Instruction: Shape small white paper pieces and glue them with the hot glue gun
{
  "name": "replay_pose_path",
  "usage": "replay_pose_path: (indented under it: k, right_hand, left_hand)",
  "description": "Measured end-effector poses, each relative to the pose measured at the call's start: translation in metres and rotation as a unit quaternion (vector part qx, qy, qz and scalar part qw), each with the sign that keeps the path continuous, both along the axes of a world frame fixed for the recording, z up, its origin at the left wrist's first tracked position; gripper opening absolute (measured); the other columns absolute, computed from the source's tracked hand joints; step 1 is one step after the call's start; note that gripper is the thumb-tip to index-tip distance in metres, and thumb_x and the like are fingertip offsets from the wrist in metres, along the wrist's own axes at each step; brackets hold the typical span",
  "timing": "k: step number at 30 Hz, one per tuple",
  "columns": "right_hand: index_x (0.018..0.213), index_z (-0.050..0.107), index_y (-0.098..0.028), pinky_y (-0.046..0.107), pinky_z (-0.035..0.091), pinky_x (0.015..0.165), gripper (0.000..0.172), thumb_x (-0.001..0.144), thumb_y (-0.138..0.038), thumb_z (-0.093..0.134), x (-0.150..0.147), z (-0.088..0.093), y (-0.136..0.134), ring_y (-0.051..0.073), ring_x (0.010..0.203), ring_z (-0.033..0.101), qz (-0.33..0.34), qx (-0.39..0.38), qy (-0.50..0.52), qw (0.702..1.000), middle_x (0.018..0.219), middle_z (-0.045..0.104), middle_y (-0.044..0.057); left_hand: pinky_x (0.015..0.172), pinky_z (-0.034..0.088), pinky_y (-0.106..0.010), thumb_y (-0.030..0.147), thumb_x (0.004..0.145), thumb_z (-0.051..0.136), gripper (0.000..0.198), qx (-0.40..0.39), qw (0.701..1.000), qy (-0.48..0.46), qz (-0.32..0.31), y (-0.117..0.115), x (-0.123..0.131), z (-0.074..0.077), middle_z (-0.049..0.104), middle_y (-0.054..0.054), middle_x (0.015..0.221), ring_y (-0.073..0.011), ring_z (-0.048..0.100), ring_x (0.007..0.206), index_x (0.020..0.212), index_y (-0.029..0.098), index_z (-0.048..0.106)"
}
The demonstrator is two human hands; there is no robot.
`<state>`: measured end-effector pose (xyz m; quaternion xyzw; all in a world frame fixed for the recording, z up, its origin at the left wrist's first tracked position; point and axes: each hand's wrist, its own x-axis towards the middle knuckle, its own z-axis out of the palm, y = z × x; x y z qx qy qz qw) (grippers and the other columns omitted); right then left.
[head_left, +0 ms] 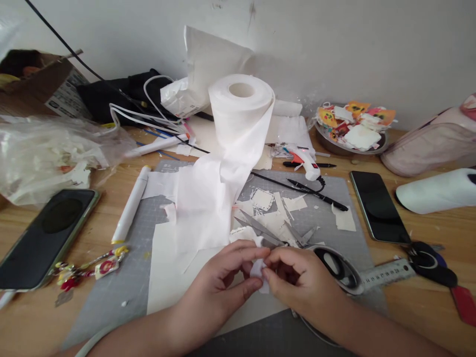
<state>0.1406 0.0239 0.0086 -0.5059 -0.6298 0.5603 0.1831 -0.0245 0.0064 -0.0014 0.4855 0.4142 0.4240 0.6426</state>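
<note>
Between my two hands is a small folded piece of white tissue (257, 268), pinched at both sides over a sheet of white paper (171, 282). My left hand (226, 277) grips it from the left with thumb and fingers. From the other side my right hand (297, 277) closes its fingertips on it. Just beyond my fingers lie scissors (256, 225) with their blades apart, among white paper scraps (275, 223). A large white tissue roll (238, 114) stands behind, its loose end (201, 203) trailing toward my hands. My fingers hide part of the held piece.
Under the papers is a grey cutting mat (107, 287). On the right are a metal ruler (388, 274), a phone (379, 206) and a bowl (381, 147) of cutouts. A hot glue gun (307, 161) lies behind. Leftward are a white marker (131, 206) and another phone (48, 238).
</note>
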Motion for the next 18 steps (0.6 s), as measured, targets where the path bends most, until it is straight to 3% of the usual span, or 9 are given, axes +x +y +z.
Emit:
replay_pose_path:
  k: [6,11,18]
  right_hand:
    - [0.063,0.050,-0.016,0.015,0.030,0.046,0.009,0.068,-0.009,0.051,0.0004,0.0014,-0.0007,0.005,0.051,0.038,-0.006,0.015,-0.007,1.000,0.055,0.045,-0.007]
    - [0.065,0.052,-0.017,0.016,0.031,0.045,0.005,0.068,-0.012,0.052,-0.0008,0.0006,-0.0022,0.006,0.049,0.038,-0.003,0.022,-0.002,1.000,0.055,0.046,-0.006]
    - [0.060,0.048,-0.017,0.018,0.031,0.047,0.011,0.068,-0.010,0.049,-0.0042,-0.0004,-0.0060,0.007,0.050,0.040,0.003,0.115,-0.047,0.992,0.054,0.045,-0.005]
  left_hand:
    - [0.083,0.044,-0.021,0.002,0.071,0.062,0.048,0.031,0.999,0.037,0.023,-0.0045,-0.0002,-0.0010,0.058,0.001,0.088,-0.0097,0.057,0.084,0.104,0.035,0.066]
    - [0.084,0.045,-0.022,0.003,0.071,0.062,0.045,0.025,0.998,0.043,0.029,-0.0065,0.0000,-0.0014,0.059,-0.002,0.095,-0.0117,0.057,0.088,0.105,0.032,0.066]
    - [0.077,0.046,-0.022,0.006,0.072,0.063,0.045,0.006,0.999,0.039,0.027,-0.0085,0.0006,-0.0018,0.058,0.000,0.091,-0.0090,0.053,0.072,0.106,0.034,0.065]
